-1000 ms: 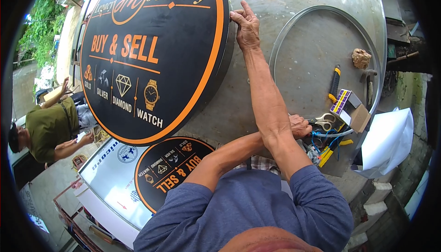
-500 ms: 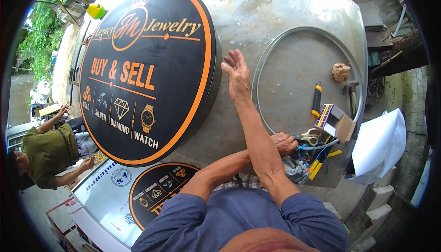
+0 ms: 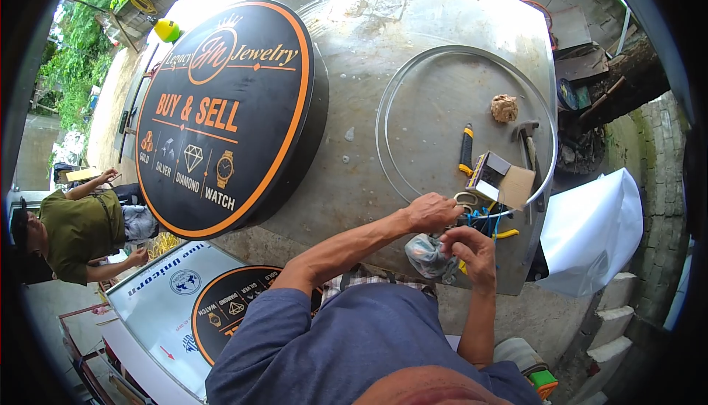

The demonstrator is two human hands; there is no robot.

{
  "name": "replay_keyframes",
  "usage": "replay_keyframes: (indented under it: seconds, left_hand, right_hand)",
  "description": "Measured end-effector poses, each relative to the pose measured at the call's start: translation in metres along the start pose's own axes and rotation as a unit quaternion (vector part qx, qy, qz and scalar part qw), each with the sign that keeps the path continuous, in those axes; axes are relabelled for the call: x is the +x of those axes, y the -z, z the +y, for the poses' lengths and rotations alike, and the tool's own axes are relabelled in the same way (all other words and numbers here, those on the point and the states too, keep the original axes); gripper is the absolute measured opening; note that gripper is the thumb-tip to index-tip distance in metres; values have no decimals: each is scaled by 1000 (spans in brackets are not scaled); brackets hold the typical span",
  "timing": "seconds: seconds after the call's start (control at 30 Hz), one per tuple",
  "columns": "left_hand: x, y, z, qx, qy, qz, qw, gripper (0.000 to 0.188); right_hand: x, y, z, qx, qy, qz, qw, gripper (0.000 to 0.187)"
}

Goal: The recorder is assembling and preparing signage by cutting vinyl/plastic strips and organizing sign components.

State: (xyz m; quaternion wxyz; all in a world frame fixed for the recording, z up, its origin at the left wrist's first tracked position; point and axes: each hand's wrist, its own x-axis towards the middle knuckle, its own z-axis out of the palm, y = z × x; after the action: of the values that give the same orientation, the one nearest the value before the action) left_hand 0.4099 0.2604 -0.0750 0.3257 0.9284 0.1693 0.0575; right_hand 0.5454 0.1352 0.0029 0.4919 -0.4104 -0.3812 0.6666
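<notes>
My left hand is closed at the lower rim of a grey hoop, next to the scissors; whatever its fingers hold is hidden. Below and right of it my right hand has its fingers curled, thumb toward the index finger, and I cannot make out anything between them. Both hands are over a cluster of tools with blue ties and a pair of yellow handles. A clear plastic bag lies just under my hands. A large round black sign with an orange border stands to the left.
On the metal table are a utility knife, an opened small box, a hammer and a brown lump. White sheeting hangs at the right. A person in an olive shirt is at far left, near another round sign.
My right hand has come down from beside the large sign to the tool cluster. My left hand has shifted slightly left and up. The whole view has shifted a little.
</notes>
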Motion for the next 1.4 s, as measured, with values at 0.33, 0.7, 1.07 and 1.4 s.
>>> replay_keyframes:
  seconds: [0.33,0.7,1.07,1.4]
  left_hand:
    - [49,39,67,-34,50,78,995,26]
    - [69,96,64,-34,76,147,986,28]
    - [64,103,80,-25,46,174,983,24]
    - [62,121,75,-167,-26,220,961,24]
  right_hand:
    - [-49,62,-6,-46,92,387,916,30]
    - [13,92,-59,-37,167,309,936,41]
    - [33,87,-36,58,179,236,953,46]
    - [98,109,-32,61,185,254,947,17]
